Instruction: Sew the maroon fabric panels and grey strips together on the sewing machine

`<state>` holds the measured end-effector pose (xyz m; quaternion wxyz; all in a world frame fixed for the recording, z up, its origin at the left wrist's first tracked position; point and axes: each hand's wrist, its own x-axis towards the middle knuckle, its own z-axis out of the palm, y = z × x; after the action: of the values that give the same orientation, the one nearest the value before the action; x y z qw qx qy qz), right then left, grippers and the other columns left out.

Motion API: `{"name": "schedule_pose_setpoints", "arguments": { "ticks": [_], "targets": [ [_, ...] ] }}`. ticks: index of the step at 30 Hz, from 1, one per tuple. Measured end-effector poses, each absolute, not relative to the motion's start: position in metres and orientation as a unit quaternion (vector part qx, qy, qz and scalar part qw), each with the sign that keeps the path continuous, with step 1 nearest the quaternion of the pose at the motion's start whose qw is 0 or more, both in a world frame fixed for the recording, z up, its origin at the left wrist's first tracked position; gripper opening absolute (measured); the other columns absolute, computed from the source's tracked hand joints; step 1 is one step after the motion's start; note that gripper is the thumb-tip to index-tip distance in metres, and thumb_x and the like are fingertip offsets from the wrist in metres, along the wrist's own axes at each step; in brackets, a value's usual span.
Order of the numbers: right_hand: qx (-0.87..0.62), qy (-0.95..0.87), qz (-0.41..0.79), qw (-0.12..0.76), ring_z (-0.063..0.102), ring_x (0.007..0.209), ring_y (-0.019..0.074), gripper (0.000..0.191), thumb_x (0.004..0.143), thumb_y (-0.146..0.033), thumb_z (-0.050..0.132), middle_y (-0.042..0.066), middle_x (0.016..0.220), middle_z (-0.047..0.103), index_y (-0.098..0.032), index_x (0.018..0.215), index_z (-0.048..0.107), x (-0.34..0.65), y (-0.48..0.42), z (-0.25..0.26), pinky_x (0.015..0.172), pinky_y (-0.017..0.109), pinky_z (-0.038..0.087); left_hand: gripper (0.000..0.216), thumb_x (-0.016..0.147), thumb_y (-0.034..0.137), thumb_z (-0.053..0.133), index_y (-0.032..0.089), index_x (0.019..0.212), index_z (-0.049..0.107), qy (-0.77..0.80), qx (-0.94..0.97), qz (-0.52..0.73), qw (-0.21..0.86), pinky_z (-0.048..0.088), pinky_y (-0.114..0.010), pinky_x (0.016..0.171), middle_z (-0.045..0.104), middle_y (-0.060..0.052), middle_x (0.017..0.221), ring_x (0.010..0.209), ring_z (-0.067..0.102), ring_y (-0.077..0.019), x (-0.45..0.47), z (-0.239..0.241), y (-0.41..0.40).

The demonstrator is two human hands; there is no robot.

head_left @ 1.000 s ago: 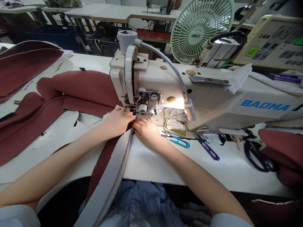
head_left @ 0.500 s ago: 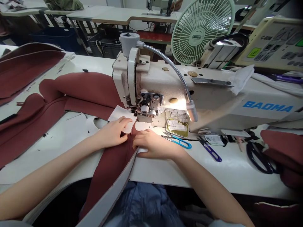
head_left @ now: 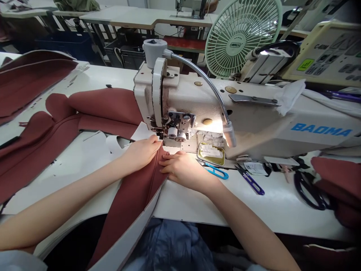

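Note:
A maroon panel with a pale backing (head_left: pixel 134 190) runs from my lap up to the needle area of the sewing machine (head_left: pixel 172 130). My left hand (head_left: pixel 143 152) pinches the panel's edge close beside the presser area, thumb and fingers together. On the panel's right side, just in front of the machine, lies my right hand (head_left: pixel 187 171), fingers stretched out and slightly spread over the fabric. Behind my left fingers, a white piece of material (head_left: pixel 142 131) sticks up. The needle tip itself is hidden.
Blue thread snips (head_left: pixel 216 170) and purple thread snips (head_left: pixel 251 180) lie right of my right hand, near a small metal tray (head_left: pixel 211 153). Black-handled scissors (head_left: pixel 308 192) lie further right. More maroon fabric (head_left: pixel 104 103) spreads left. A lamp (head_left: pixel 229 133) and fan (head_left: pixel 239 41) stand behind.
My left hand has shifted right and closed on the panel's edge near the needle. My right fingers have spread out on top of the fabric. The panel's upper end is turned more visibly upward.

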<state>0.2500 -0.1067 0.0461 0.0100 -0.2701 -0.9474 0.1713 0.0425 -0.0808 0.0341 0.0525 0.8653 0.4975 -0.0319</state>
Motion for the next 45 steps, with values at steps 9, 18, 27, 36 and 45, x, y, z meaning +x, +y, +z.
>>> {"name": "schedule_pose_setpoints", "arguments": {
  "ticks": [9,18,27,36,45],
  "targets": [
    [-0.286,-0.949,0.132,0.011,0.050,0.127,0.0235,0.026,0.089,-0.023,0.060,0.005,0.131,0.063,-0.022,0.113,0.070,0.246,-0.103,0.039,0.086,0.035,0.043,0.032,0.098,0.022,0.034,0.018,0.098,0.066,0.487,0.869,-0.060,0.056,0.042,-0.030,0.067,0.062,-0.007,0.097,0.083,0.060,-0.0208,0.052,0.043,-0.072],
    [-0.294,-0.952,0.087,0.017,0.048,0.130,0.0270,0.029,0.093,-0.030,0.055,0.008,0.134,0.060,-0.020,0.117,0.068,0.239,-0.100,0.027,0.088,0.039,0.044,0.032,0.099,0.026,0.037,0.019,0.095,0.068,0.444,0.895,-0.023,0.047,0.044,-0.031,0.075,0.063,-0.007,0.092,0.086,0.060,-0.0208,0.046,0.037,-0.065],
    [-0.333,-0.941,0.044,0.036,0.051,0.125,0.0307,0.031,0.094,-0.023,0.051,0.015,0.132,0.060,-0.013,0.119,0.065,0.221,-0.106,0.020,0.084,0.040,0.045,0.028,0.094,0.020,0.042,0.017,0.100,0.069,0.433,0.896,-0.092,0.031,0.043,-0.033,0.071,0.067,-0.008,0.092,0.083,0.060,-0.0221,0.052,0.044,-0.056],
    [-0.391,-0.916,-0.049,0.078,0.060,0.108,0.0323,0.036,0.095,-0.009,0.038,0.028,0.121,0.062,-0.001,0.121,0.062,0.188,-0.114,0.005,0.076,0.041,0.044,0.028,0.094,0.023,0.043,0.024,0.102,0.070,0.406,0.908,-0.100,0.034,0.039,-0.031,0.067,0.069,-0.006,0.090,0.080,0.061,-0.0213,0.044,0.054,-0.048],
    [-0.414,-0.901,-0.099,0.080,0.064,0.079,0.0324,0.033,0.084,0.002,0.041,0.031,0.096,0.069,0.003,0.096,0.072,0.154,-0.112,0.003,0.064,0.044,0.044,0.026,0.095,0.025,0.047,0.019,0.088,0.071,0.409,0.910,-0.055,0.038,0.035,-0.032,0.067,0.069,-0.006,0.087,0.076,0.057,-0.0209,0.050,0.058,-0.053]
  ]
}}
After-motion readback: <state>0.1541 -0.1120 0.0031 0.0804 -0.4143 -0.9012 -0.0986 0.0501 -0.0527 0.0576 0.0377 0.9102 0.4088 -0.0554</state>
